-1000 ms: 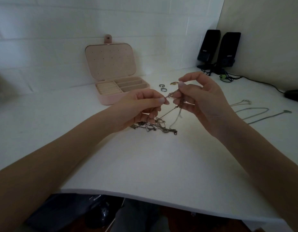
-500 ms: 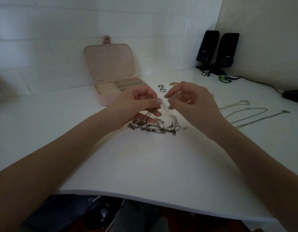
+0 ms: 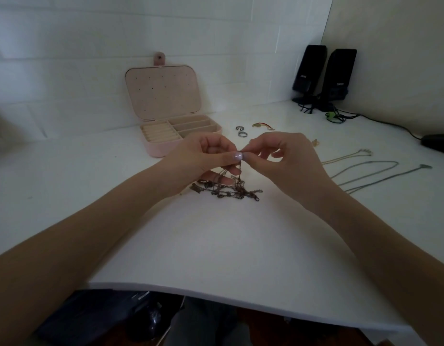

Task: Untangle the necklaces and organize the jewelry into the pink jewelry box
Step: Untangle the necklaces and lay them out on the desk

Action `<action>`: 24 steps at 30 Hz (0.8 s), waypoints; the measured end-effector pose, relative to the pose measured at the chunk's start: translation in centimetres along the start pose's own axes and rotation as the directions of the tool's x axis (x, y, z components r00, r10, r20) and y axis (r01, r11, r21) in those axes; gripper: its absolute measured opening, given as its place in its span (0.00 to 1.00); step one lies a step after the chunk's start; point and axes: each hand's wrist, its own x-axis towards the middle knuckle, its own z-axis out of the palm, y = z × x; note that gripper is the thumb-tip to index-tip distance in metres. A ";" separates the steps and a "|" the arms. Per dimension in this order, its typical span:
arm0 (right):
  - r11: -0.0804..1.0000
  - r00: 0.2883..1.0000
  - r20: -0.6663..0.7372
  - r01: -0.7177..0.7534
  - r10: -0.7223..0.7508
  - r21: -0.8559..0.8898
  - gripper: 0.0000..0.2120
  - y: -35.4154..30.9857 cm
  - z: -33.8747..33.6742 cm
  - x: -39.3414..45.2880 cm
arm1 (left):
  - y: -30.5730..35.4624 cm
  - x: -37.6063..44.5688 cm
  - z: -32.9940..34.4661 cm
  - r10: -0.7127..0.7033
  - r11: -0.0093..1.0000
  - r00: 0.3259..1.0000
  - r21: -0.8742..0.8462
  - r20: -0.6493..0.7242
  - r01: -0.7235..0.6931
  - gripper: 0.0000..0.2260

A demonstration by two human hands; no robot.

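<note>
- Necklaces in a dark tangle (image 3: 225, 189) lie on the white counter (image 3: 216, 245) just below my hands, with a few strands lifted off the heap up to my fingertips.
- My left hand (image 3: 206, 158) pinches a raised strand between thumb and forefinger, the other fingers curled beneath it; my right hand (image 3: 283, 161) pinches the same spot from the other side, so the two pinches nearly touch.
- To do this step well, I judge I should keep the pinches close, work one loop loose at a time, and leave the rest of the heap resting on the counter so its weight does not tighten the knot.
- Pulling the hands apart hard would likely lock the knot; small teasing moves seem safer.
- The pink jewelry box (image 3: 176, 131) stands open behind my left hand, its lid upright and its compartments apparently unfilled.
- Three chains (image 3: 365, 168) lie stretched out to the right, well apart from the tangle, and two rings (image 3: 240, 131) sit near the box.
- I cannot tell how many chains the tangle holds, nor where the knot itself sits: the light is dim and my fingers cover the pinch point.
- Small gold pieces beyond the rings are too small to name.
</note>
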 end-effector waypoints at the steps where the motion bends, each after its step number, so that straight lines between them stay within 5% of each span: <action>1: 1.000 1.000 -0.002 -0.004 0.004 -0.005 0.03 0.0 0.1 0.0 | 0.0 0.0 0.0 -0.001 1.000 1.000 0.007 -0.004 0.001 0.08; 24: 0.980 1.000 -0.017 -0.007 0.004 -0.200 0.03 0.4 0.2 -0.1 | -0.4 0.1 0.3 0.000 0.991 1.000 0.137 -0.004 0.001 0.04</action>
